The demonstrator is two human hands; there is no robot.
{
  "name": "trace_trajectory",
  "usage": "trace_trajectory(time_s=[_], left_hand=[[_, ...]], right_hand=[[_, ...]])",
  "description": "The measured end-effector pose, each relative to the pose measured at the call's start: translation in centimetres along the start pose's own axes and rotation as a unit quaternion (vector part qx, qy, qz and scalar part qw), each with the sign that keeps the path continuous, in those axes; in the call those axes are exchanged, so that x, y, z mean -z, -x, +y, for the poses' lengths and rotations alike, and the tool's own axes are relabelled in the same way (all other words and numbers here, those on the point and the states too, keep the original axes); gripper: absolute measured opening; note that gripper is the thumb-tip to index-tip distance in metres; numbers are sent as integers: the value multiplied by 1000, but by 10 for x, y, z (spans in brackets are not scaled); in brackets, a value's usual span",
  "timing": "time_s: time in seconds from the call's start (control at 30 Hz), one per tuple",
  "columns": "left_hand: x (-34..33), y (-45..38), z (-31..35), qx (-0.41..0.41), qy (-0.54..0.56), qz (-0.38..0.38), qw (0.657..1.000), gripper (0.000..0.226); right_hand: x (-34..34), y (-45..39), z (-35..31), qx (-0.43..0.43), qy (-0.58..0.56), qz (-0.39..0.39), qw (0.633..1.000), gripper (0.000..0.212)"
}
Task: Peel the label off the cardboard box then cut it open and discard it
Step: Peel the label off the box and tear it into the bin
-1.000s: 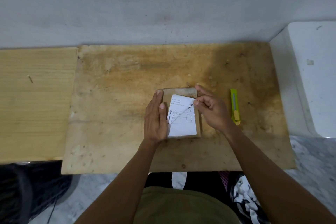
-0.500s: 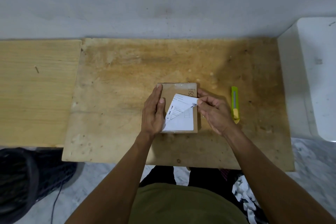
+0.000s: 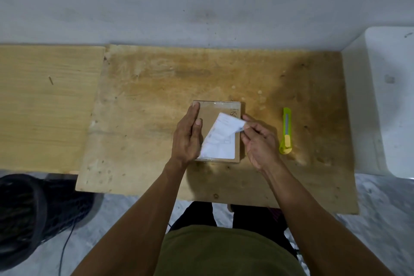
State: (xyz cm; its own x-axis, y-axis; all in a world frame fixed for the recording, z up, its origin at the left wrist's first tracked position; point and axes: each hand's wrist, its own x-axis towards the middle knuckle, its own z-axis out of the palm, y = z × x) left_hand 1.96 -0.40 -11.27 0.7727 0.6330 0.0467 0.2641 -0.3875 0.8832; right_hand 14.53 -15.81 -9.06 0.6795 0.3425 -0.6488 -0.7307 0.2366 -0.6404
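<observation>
The cardboard box [image 3: 220,108] lies mid-table [image 3: 145,119]. Flat-fingered left hand [image 3: 187,135] steadies it; right hand [image 3: 257,139] pinches the thin shipping label's [image 3: 220,139] lifted corner (likely tears easily, so pull low and slow).

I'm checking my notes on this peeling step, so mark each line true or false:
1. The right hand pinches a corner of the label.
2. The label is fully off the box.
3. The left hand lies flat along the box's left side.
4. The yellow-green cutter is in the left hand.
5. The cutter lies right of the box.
1. True: the right hand pinches the lifted corner of the label.
2. False: its lower part is stuck to the cardboard box.
3. True: the left hand rests there, fingers straight.
4. False: the cutter lies untouched on the wooden board.
5. True.
</observation>
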Motion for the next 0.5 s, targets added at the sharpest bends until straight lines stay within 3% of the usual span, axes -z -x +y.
trace_trajectory(time_s=[0.07, 0.23, 0.5], left_hand=[[10, 0, -2, 14, -12, 4, 1000, 47], [31, -4, -4, 35, -71, -7, 997, 46], [12, 0, 9, 36, -94, 17, 995, 51]], right_hand=[[10, -2, -18, 9, -66, 34, 997, 23], [33, -11, -59, 63, 121, 12, 991, 19], [33, -1, -69, 111, 216, 87, 966, 19]])
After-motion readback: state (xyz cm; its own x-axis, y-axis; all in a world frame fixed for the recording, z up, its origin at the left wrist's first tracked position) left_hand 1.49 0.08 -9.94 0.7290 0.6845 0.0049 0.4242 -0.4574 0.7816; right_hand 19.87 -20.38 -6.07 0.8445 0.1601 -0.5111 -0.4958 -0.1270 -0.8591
